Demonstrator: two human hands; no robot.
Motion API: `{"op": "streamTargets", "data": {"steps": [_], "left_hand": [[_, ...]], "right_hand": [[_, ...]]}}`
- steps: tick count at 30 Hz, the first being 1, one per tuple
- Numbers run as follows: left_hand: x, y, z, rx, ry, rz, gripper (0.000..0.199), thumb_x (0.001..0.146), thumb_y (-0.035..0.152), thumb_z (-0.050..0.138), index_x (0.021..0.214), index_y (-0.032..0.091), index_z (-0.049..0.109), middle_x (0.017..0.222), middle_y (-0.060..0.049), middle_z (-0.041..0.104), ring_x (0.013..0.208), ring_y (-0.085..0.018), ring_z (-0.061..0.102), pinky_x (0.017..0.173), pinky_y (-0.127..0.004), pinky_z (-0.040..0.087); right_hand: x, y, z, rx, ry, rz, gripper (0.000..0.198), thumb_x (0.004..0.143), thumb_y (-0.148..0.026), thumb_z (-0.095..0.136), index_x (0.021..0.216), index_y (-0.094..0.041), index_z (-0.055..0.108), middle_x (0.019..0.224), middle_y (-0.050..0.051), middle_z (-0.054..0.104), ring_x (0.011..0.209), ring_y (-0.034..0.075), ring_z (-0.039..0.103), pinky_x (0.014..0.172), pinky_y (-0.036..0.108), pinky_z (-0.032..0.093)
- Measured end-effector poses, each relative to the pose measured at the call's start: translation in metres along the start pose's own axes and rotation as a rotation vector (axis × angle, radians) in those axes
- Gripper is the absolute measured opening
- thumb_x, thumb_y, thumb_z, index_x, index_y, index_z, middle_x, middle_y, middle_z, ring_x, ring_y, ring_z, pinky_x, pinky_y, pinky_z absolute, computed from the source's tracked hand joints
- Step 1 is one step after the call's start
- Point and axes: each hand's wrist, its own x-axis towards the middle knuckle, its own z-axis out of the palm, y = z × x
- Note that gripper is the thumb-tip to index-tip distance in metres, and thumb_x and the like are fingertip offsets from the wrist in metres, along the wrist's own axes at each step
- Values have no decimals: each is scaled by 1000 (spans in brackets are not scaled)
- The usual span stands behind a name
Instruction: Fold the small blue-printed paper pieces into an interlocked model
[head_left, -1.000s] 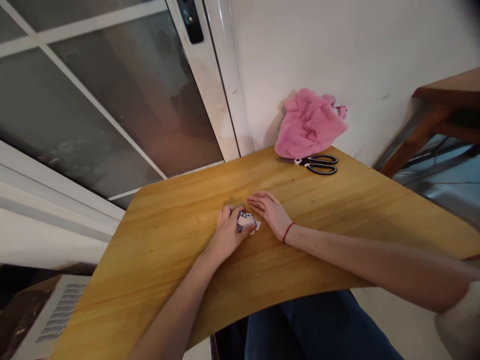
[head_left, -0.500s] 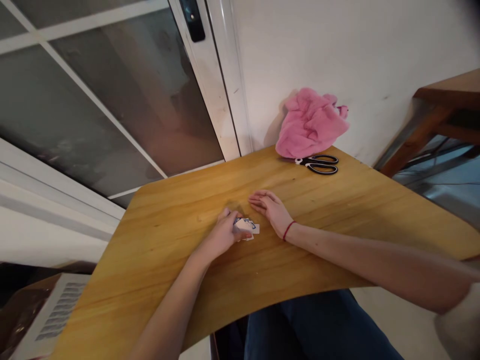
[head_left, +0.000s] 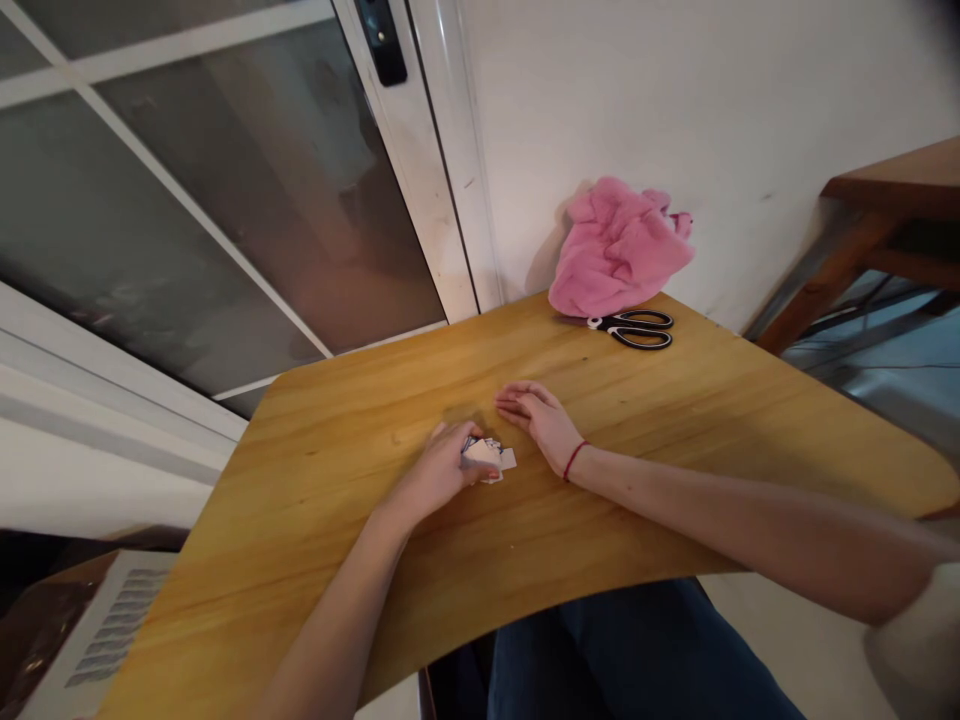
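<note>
My left hand (head_left: 436, 472) is closed around a small, uneven stack of white cards (head_left: 484, 458), thumb on the near side and fingers on the far side. Blue marks show along the far edge of the stack, and one card juts out to the right. What is printed on the cards is too small to read. Just right of the stack, my right hand (head_left: 547, 428) rests on its side on the wooden table (head_left: 360, 400), palm turned toward the cards. Its fingers are stretched out and hold nothing. A thin red bracelet (head_left: 574, 461) circles that wrist.
Black-handled scissors (head_left: 636, 328) lie near the far edge of the table, blades partly under a bunched pink cloth (head_left: 622, 250) against the white wall. A glazed door (head_left: 262, 180) stands behind on the left. Another wooden table (head_left: 900, 185) is at the right.
The left hand's fingers have shifted slightly over the stack, covering a little more of its far edge. My right hand stays in place.
</note>
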Motion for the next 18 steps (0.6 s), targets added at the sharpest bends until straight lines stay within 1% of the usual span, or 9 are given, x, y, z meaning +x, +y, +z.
{"op": "streamTargets", "data": {"steps": [2,5,11,14,18], "left_hand": [[1,-2,-3,32,-13,36,30,69,34,72,95,22,61,92,-4,59,94,-25,51,81,-36,41],[2,-5,-5,64,-36,42,29,68,35,73,92,21,62,91,-4,60,94,-25,51,83,-36,41],[3,-5,-6,71,-4,65,30,65,32,77,89,21,64,93,-3,57,95,-23,51,82,-33,41],[2,-2,-7,15,-35,36,27,66,31,75,87,20,62,89,-1,59,87,-20,54,76,-30,41],[0,-1,-12,-146,-130,-53,25,70,35,70,86,21,57,78,2,61,71,-15,54,65,-25,41]], "right_hand": [[0,0,-1,2,-3,1,10,71,-23,60,79,-19,57,82,2,65,83,13,64,94,37,45],[1,0,-1,2,-6,3,10,70,-23,60,78,-19,56,81,1,65,82,13,64,94,37,45],[1,0,-1,0,-3,7,10,69,-23,60,77,-20,56,79,0,65,83,13,64,93,36,46],[0,-1,-1,7,-3,7,8,70,-22,59,77,-19,56,78,0,65,81,13,64,93,36,47],[0,-2,0,9,-38,14,8,71,-22,59,77,-18,56,79,2,66,80,14,65,91,37,47]]}}
